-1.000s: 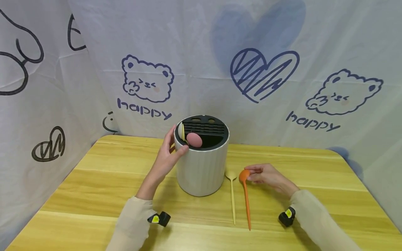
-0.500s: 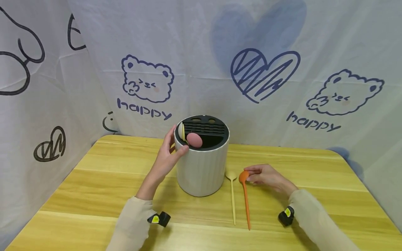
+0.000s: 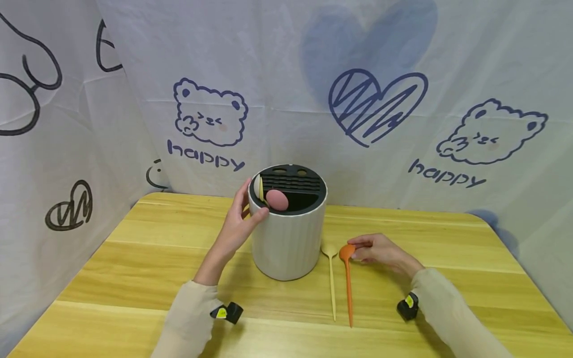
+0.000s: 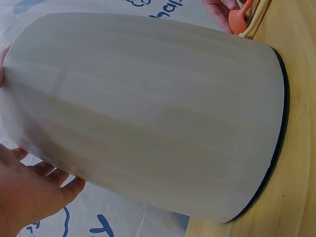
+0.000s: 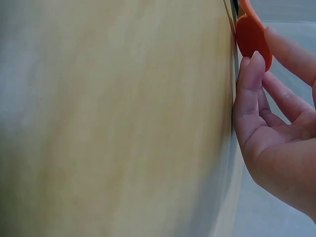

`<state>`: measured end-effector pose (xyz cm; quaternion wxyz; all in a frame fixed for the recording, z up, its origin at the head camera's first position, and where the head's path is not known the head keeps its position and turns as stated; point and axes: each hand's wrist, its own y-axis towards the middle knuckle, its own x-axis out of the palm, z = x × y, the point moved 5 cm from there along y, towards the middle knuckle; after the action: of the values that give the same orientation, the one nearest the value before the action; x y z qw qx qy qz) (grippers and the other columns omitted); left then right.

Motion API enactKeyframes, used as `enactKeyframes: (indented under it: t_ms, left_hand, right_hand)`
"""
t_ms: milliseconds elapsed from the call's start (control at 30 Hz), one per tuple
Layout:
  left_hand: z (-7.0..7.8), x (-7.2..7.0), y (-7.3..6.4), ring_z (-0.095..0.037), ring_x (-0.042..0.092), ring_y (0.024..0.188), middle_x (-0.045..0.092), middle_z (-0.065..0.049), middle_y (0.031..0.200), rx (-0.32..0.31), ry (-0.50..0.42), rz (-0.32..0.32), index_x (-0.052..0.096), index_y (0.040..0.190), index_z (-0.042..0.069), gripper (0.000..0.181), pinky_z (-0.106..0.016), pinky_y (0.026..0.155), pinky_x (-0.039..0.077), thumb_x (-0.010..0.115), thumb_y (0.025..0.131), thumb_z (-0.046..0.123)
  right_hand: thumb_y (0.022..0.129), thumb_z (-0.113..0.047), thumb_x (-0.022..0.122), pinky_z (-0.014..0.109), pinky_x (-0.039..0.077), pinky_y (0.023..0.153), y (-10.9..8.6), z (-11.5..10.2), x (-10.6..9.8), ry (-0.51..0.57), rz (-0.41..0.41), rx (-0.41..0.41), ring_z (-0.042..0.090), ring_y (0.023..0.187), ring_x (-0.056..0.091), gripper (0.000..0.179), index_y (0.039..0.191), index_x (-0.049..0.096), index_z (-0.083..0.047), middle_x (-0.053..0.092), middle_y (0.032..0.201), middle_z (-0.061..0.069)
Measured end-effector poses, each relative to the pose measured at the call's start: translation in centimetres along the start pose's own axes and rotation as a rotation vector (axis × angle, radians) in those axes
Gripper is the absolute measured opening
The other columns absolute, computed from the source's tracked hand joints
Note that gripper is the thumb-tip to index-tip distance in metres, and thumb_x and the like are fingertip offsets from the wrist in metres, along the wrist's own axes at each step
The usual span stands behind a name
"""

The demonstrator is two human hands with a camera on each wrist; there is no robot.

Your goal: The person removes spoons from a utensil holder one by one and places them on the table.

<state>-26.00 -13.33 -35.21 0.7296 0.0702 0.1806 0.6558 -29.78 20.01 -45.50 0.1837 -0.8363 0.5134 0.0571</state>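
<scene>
A white ribbed utensil holder (image 3: 286,243) with a black slotted top stands upright on the table. My left hand (image 3: 237,221) grips its left side at the rim, thumb in front and fingers behind; the left wrist view shows the fingers (image 4: 59,180) against the wall. A pink spoon (image 3: 277,200) and a cream one (image 3: 257,186) with a yellow edge beside it stick up from the top's left part. My right hand (image 3: 380,251) pinches the bowl of an orange spoon (image 3: 348,278), its handle pointing toward me. Just left lies a pale yellow spoon (image 3: 332,278), roughly parallel.
The wooden table (image 3: 134,278) ends at a printed cloth (image 3: 286,99) hung behind and to the sides. The holder stands near the table's back edge, between both hands.
My right hand has shifted the orange spoon slightly left, closer to the pale yellow spoon, and its handle tip has swung left. The left hand and the utensil holder stay put.
</scene>
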Motion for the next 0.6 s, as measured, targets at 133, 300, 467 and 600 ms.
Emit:
enactKeyframes:
  t_ms: [133,300,467,600]
  left_hand:
    - [-0.15,-0.03,0.01,-0.029,0.026,0.140,0.025,-0.013,0.155,0.001,0.001,0.000,0.016,0.155,0.013,0.087,-0.050,0.113,0.023,0.064,0.089,0.041]
    - [-0.19,-0.07,-0.05,-0.028,0.026,0.140,0.024,-0.012,0.155,-0.004,0.005,0.005,0.016,0.155,0.014,0.088,-0.050,0.113,0.023,0.065,0.088,0.044]
    - [-0.19,-0.03,-0.02,-0.027,0.025,0.141,0.023,-0.010,0.157,-0.015,0.014,0.004,0.016,0.156,0.015,0.085,-0.049,0.113,0.023,0.063,0.089,0.040]
    - [-0.20,0.01,-0.03,-0.028,0.025,0.141,0.023,-0.011,0.157,-0.011,0.014,0.002,0.016,0.156,0.015,0.086,-0.049,0.113,0.023,0.063,0.089,0.041]
  right_hand:
    - [0.087,-0.002,0.066,0.029,0.054,0.075,0.00,-0.07,0.07,-0.014,0.009,-0.001,0.015,0.087,0.061,0.049,0.130,0.050,0.014,0.063,0.111,0.016]
    - [0.088,-0.004,0.067,0.030,0.054,0.077,-0.05,-0.20,0.20,-0.034,0.020,0.002,0.015,0.089,0.061,0.049,0.131,0.050,0.013,0.061,0.116,0.018]
    - [0.088,-0.004,0.066,0.030,0.054,0.077,-0.04,-0.20,0.20,-0.044,0.029,-0.008,0.016,0.092,0.061,0.052,0.133,0.048,0.013,0.058,0.123,0.022]
    - [0.088,-0.004,0.067,0.029,0.053,0.076,0.08,-0.16,0.16,-0.056,0.047,-0.020,0.017,0.096,0.060,0.053,0.134,0.047,0.013,0.057,0.126,0.023]
